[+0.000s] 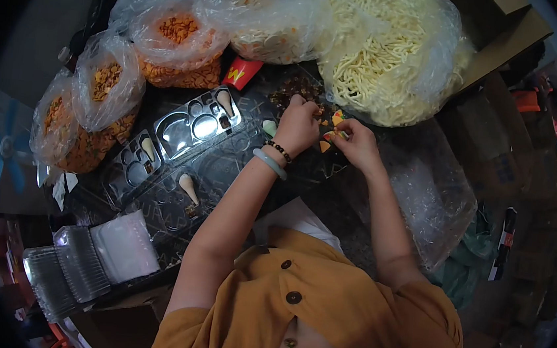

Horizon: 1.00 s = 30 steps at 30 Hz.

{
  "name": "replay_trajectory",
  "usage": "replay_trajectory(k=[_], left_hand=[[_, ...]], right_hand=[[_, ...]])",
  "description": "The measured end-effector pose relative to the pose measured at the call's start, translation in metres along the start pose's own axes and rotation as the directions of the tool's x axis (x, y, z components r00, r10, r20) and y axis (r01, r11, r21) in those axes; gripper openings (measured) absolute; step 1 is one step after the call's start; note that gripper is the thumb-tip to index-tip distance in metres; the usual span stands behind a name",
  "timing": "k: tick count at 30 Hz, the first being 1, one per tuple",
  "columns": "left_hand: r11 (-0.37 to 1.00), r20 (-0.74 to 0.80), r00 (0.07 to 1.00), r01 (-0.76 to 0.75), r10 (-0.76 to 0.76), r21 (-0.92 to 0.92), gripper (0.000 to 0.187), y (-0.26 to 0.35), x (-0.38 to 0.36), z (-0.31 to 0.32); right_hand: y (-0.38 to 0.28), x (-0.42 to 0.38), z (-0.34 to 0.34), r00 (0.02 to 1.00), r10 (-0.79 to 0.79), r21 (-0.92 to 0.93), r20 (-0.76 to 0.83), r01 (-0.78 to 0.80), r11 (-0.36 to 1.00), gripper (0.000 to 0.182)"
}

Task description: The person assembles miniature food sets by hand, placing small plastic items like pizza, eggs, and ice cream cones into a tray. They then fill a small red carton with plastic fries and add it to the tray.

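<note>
My left hand (298,124), with a beaded bracelet and a pale bangle on its wrist, reaches over a heap of small dark brown pieces (292,89). Its fingers are closed together, and what they hold is hidden. Just to the right, my right hand (358,146) pinches a small yellow, red and green piece (339,134). Another colourful piece (338,117) and an orange piece (324,146) lie by its fingertips. Beside the left wrist is a pale greenish piece (269,127). Further left, a clear compartment tray (174,135) carries a toy drumstick (225,102).
Open plastic bags of orange pieces (177,29) and pale fry-like sticks (385,57) line the back. A red carton (241,72) stands between them. A smaller tray (134,171), another drumstick (188,189) and stacked clear trays (78,262) are at left. Cardboard (511,48) rises at right.
</note>
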State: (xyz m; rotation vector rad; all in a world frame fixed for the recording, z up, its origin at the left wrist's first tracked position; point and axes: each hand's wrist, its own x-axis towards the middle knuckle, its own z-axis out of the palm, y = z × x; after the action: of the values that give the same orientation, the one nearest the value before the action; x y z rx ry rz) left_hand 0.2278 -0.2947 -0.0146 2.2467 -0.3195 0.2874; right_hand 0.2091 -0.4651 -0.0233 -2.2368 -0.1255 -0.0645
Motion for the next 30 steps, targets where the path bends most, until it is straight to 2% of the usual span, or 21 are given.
replay_trajectory(k=[2, 4, 6, 7, 9, 10, 12, 14, 15, 16, 17, 18, 19, 20, 21, 22, 24, 25, 27, 28, 30], left_hand=[[0.999, -0.026, 0.999, -0.037, 0.037, -0.001, 0.013, -0.002, 0.005, 0.003], [0.988, 0.054, 0.998, -0.052, 0.044, 0.143, 0.014, -0.002, 0.010, 0.012], [0.970, 0.108, 0.991, -0.097, 0.074, 0.222, 0.015, -0.002, 0.011, 0.013], [0.961, 0.133, 0.988, -0.112, 0.080, 0.253, 0.015, -0.002, 0.012, 0.014], [0.950, 0.105, 0.990, -0.126, 0.099, 0.287, 0.014, -0.002, 0.014, 0.016], [0.943, 0.092, 0.989, -0.137, 0.114, 0.302, 0.013, -0.002, 0.014, 0.017], [0.938, 0.084, 0.987, -0.155, 0.136, 0.311, 0.013, 0.000, 0.014, 0.016], [0.964, -0.082, 0.982, -0.151, 0.172, 0.218, 0.010, 0.000, 0.013, 0.011], [0.965, -0.077, 0.982, -0.153, 0.173, 0.215, 0.010, 0.004, 0.010, 0.005], [0.998, -0.098, 0.994, -0.049, 0.052, 0.030, 0.008, 0.007, 0.007, -0.001], [0.986, -0.095, 0.993, 0.058, -0.073, -0.155, 0.007, 0.009, 0.004, -0.005], [0.958, -0.110, 0.988, 0.075, -0.109, -0.275, 0.007, 0.005, 0.002, -0.003], [0.958, -0.108, 0.988, 0.076, -0.109, -0.277, 0.007, 0.005, 0.001, -0.004], [0.760, 0.063, 0.944, 0.300, -0.325, -0.576, 0.007, 0.009, 0.000, -0.007], [0.430, 0.289, 0.844, 0.490, -0.451, -0.758, 0.006, 0.012, -0.001, -0.011], [0.431, 0.287, 0.845, 0.487, -0.450, -0.759, 0.006, 0.012, -0.002, -0.016], [-0.021, 0.628, 0.672, 0.676, -0.393, -0.737, 0.008, 0.011, -0.003, -0.026], [-0.021, 0.625, 0.675, 0.672, -0.393, -0.740, 0.008, 0.013, -0.004, -0.026], [0.129, 0.560, 0.683, 0.680, -0.468, -0.722, 0.012, 0.018, -0.007, -0.020], [0.126, 0.559, 0.684, 0.678, -0.468, -0.724, 0.012, 0.015, -0.007, -0.014], [0.605, 0.394, 0.847, 0.531, -0.357, -0.593, 0.016, 0.007, -0.009, 0.001]], right_hand=[[0.001, 0.000, -0.001, 0.997, 0.040, 0.046, 0.063, -0.043, 0.998, 0.020], [0.006, 0.001, -0.001, 0.989, 0.071, 0.085, 0.128, -0.082, 0.993, 0.019], [0.022, 0.003, 0.005, 0.998, 0.006, 0.231, 0.057, -0.019, 0.973, 0.018], [0.027, 0.004, 0.008, 0.997, -0.004, 0.234, 0.073, -0.013, 0.972, 0.018], [0.030, 0.005, 0.010, 0.998, -0.059, 0.318, 0.009, 0.053, 0.947, 0.017], [0.032, 0.005, 0.011, 0.998, -0.060, 0.317, 0.014, 0.052, 0.947, 0.017], [0.029, 0.005, 0.008, 0.998, -0.012, 0.167, -0.060, 0.022, 0.986, 0.015], [0.018, 0.001, 0.003, 0.998, -0.015, 0.162, -0.059, 0.025, 0.987, 0.015], [0.009, -0.002, 0.000, 0.998, -0.020, 0.157, -0.053, 0.028, 0.987, 0.015], [0.003, -0.004, -0.002, 0.998, -0.013, 0.157, -0.054, 0.022, 0.987, 0.015], [-0.003, -0.007, -0.003, 0.998, -0.065, 0.069, -0.024, 0.067, 0.995, 0.016], [-0.005, -0.009, -0.003, 0.993, -0.115, -0.019, 0.012, 0.115, 0.993, 0.016], [-0.006, -0.010, -0.002, 0.994, -0.112, -0.020, 0.011, 0.112, 0.993, 0.016], [-0.006, -0.009, -0.001, 0.987, -0.163, -0.114, 0.007, 0.163, 0.980, 0.016], [-0.006, -0.008, 0.000, 0.977, -0.215, -0.207, 0.007, 0.212, 0.955, 0.017], [-0.005, -0.007, 0.000, 0.976, -0.217, -0.207, 0.006, 0.214, 0.955, 0.017], [-0.003, -0.003, 0.001, 0.974, -0.228, -0.201, 0.000, 0.223, 0.954, 0.016], [-0.002, -0.002, 0.000, 0.973, -0.232, -0.202, 0.002, 0.228, 0.952, 0.016], [-0.002, -0.001, -0.001, 0.999, -0.045, 0.085, -0.001, 0.045, 0.995, 0.017], [-0.003, 0.000, -0.001, 0.999, -0.047, 0.082, 0.001, 0.047, 0.995, 0.017], [-0.006, 0.002, -0.003, 0.992, -0.124, 0.099, -0.012, 0.125, 0.987, 0.018]])
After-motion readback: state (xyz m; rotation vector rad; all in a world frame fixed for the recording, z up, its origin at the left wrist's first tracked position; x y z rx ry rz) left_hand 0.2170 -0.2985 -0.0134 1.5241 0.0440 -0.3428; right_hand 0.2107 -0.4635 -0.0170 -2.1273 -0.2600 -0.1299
